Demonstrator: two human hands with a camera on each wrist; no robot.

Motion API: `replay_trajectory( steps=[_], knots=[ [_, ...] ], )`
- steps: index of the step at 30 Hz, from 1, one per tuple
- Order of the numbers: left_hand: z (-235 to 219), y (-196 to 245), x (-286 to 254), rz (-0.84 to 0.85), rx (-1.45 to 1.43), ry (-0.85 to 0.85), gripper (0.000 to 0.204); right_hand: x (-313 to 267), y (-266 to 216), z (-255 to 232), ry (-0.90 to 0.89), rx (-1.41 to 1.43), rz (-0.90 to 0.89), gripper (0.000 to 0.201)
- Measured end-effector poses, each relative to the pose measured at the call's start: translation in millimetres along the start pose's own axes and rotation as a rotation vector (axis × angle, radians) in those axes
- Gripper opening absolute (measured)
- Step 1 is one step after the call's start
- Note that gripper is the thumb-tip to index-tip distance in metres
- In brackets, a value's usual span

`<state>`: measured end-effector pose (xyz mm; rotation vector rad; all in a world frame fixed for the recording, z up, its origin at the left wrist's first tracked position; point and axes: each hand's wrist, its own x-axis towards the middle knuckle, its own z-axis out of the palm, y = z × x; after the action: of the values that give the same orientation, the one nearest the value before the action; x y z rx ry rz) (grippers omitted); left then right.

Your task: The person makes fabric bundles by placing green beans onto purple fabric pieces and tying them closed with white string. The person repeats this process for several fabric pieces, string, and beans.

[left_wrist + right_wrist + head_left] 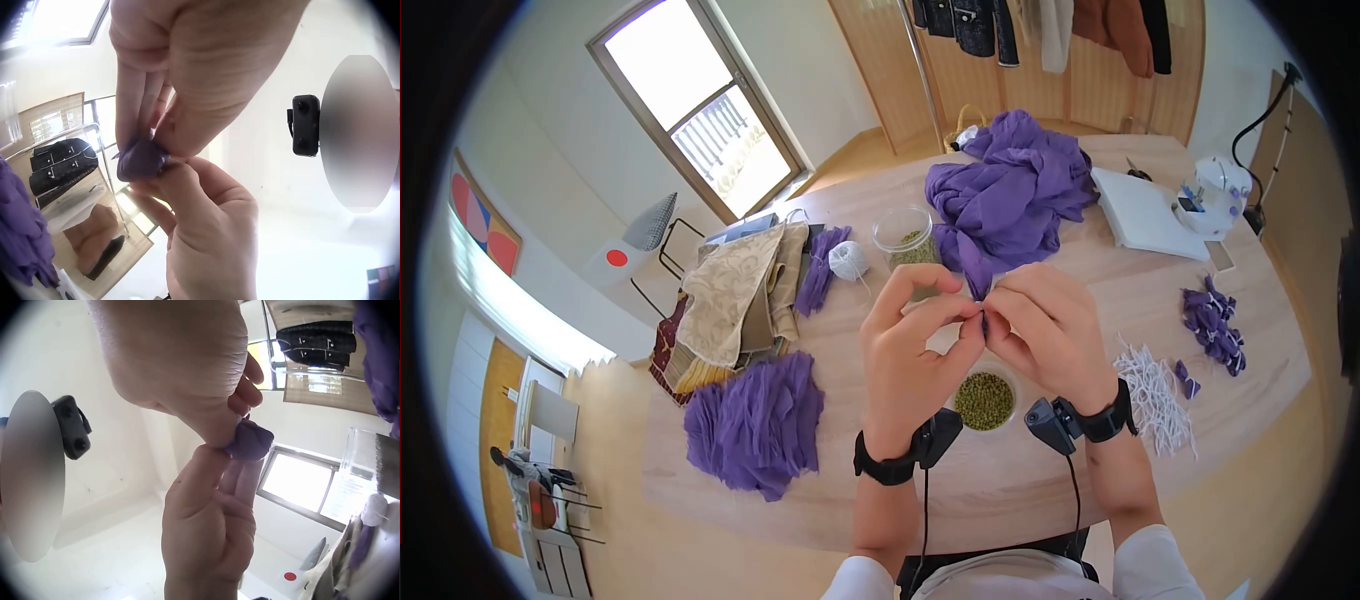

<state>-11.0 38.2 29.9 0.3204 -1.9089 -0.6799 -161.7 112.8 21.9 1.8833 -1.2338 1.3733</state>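
Note:
In the head view both hands meet above a bowl of green beans (984, 401). The left hand (918, 350) and the right hand (1045, 330) pinch a small gathered piece of purple cloth between thumbs and fingertips. In the left wrist view this purple bundle (141, 160) is rounded, between the left hand (194, 75) and the right hand (215, 231). The right wrist view shows the bundle (250, 440) with a bit of white beside it, near the right hand (175, 362) and left hand (209, 525). A large purple cloth (1010, 185) lies behind the hands.
Left stand folded fabrics (730, 300), a purple fabric pile (760, 425), purple strips (822, 268) and a white string ball (847, 261). A clear jar (905, 235) is behind the left hand. Right lie white strings (1155, 400), tied purple bundles (1215, 325) and a sewing machine (1215, 195).

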Motion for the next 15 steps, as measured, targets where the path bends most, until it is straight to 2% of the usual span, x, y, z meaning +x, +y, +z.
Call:
replay_trajectory(
  steps=[6,10,15],
  knots=[
    [-6.1,1.9,5.5,0.147,0.12,-0.111,0.016,-0.9,-0.2,-1.7,-0.058,0.032,0.017,0.028],
    [-10.1,-1.9,4.9,0.138,0.042,-0.135,0.016,0.5,-6.6,-5.3,-0.115,0.074,0.04,0.027],
    [-14.7,-1.9,5.8,0.148,0.052,-0.152,0.017,1.1,-8.4,-5.7,-0.105,0.127,0.049,0.027]
  ],
)
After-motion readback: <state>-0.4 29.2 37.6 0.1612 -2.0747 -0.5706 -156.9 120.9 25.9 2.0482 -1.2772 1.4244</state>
